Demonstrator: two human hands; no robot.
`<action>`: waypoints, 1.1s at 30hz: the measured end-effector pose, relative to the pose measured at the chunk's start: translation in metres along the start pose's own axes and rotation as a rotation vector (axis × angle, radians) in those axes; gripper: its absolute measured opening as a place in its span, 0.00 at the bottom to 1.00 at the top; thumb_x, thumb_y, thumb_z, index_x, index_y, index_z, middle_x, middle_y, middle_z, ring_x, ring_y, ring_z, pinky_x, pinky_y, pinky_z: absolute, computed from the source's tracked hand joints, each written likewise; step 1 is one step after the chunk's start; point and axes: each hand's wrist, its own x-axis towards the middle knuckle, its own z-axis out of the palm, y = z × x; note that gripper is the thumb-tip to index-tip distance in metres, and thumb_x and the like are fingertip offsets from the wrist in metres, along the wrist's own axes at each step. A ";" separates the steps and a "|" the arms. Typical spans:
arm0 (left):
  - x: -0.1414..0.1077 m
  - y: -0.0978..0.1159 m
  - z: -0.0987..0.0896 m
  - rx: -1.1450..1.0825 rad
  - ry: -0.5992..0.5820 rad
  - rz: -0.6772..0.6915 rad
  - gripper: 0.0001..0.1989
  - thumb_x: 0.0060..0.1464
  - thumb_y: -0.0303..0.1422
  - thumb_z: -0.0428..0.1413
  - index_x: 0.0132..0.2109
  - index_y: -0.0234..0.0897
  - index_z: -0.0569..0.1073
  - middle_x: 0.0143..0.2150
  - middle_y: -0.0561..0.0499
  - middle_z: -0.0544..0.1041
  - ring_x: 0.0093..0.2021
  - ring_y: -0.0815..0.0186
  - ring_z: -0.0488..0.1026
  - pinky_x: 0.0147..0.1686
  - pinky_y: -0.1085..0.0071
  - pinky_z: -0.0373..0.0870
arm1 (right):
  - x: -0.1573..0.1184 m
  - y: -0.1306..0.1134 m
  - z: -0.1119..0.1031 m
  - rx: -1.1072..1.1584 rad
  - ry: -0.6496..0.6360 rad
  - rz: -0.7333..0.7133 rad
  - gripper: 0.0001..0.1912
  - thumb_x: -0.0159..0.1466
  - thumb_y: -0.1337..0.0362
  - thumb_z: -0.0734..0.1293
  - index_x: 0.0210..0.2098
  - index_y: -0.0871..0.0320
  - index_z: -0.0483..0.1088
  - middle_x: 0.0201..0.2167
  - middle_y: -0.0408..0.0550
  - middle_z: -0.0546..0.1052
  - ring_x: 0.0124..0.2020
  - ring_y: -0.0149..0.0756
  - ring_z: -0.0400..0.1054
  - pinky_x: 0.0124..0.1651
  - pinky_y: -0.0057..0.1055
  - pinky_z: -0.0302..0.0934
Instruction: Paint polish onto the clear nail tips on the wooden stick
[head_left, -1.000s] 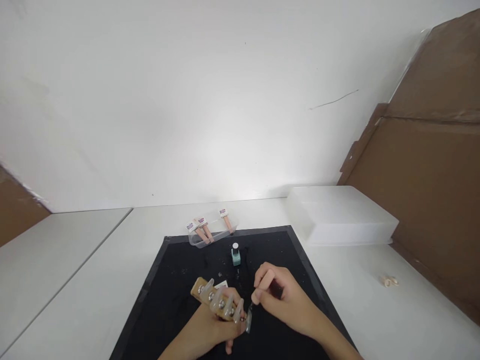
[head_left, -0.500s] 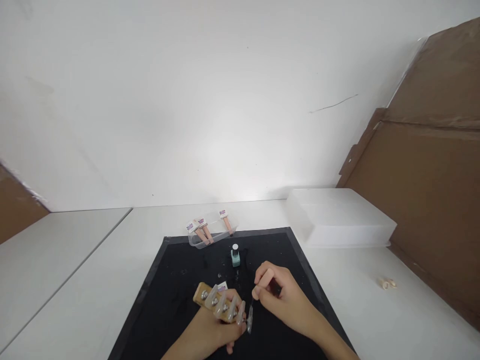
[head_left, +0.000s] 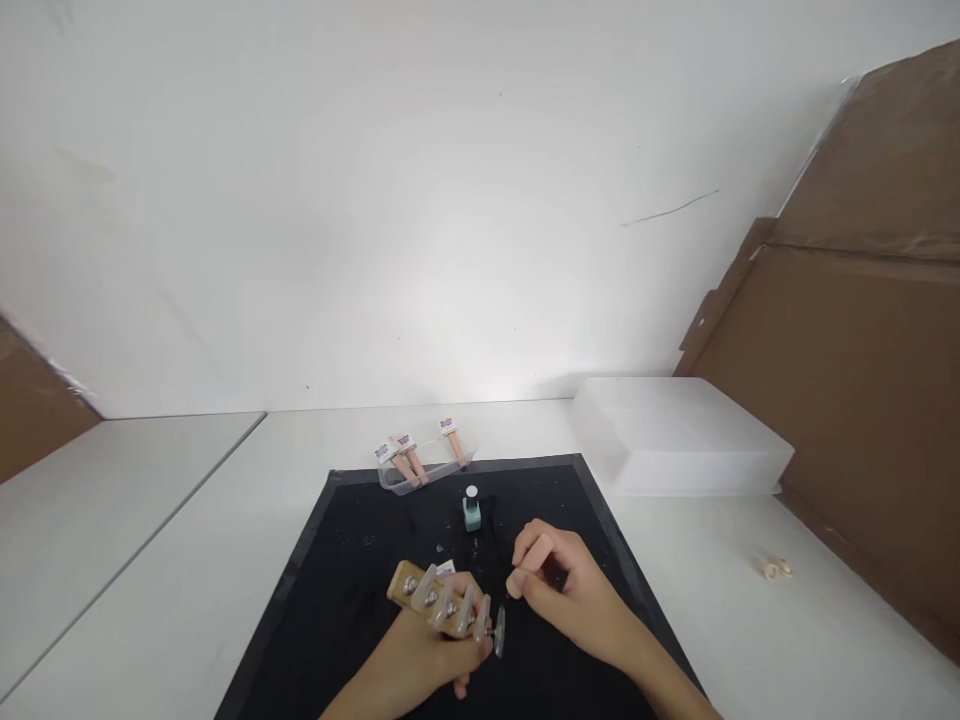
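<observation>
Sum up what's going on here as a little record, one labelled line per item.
Left hand: grips a wooden bar carrying clear nail-shaped tips
Right hand: pinches a thin dark tool near the end tip
Bottle: small, teal, upright on the black mat
Clear tray: holds three pink sticks with white labels
Right side: white box

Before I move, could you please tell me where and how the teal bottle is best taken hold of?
I would take the teal bottle by opposite sides of its body, below the white top, coming from your right: it stands upright, and the clear tray lies behind it to the left.
</observation>
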 end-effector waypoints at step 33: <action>-0.001 -0.001 -0.002 -0.135 -0.013 0.020 0.08 0.42 0.30 0.58 0.27 0.36 0.65 0.21 0.61 0.64 0.18 0.75 0.63 0.18 0.75 0.65 | -0.003 0.000 0.001 0.088 -0.098 -0.058 0.11 0.56 0.70 0.66 0.19 0.58 0.64 0.26 0.43 0.69 0.25 0.30 0.62 0.27 0.27 0.55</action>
